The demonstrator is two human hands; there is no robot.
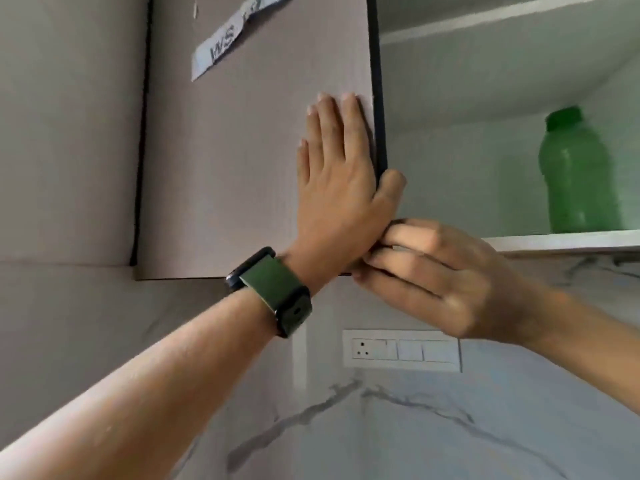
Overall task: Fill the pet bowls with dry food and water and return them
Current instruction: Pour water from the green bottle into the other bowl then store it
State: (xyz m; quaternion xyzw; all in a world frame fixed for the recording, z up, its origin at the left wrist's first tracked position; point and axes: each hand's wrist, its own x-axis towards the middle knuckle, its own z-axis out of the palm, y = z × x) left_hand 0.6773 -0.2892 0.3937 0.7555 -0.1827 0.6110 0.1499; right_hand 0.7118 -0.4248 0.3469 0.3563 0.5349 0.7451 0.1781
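Note:
A beige wall cabinet door (pixel 242 150) fills the upper middle of the view, swung aside from an open cabinet. My left hand (pixel 339 181), with a green-strapped watch on its wrist, lies flat on the door's face and its thumb hooks round the door's dark right edge. My right hand (pixel 433 275) is blurred; its curled fingers grip the door's bottom right corner, just beside my left wrist. A green plastic bottle (pixel 578 174) with a green cap stands upright on the cabinet's lower shelf (pixel 561 241) at the right. No pet bowl or food is in view.
A torn paper label (pixel 225 46) is stuck near the door's top. A white socket and switch panel (pixel 401 349) sits on the marble-patterned wall below the cabinet. An upper white shelf (pixel 485 22) crosses the cabinet's top.

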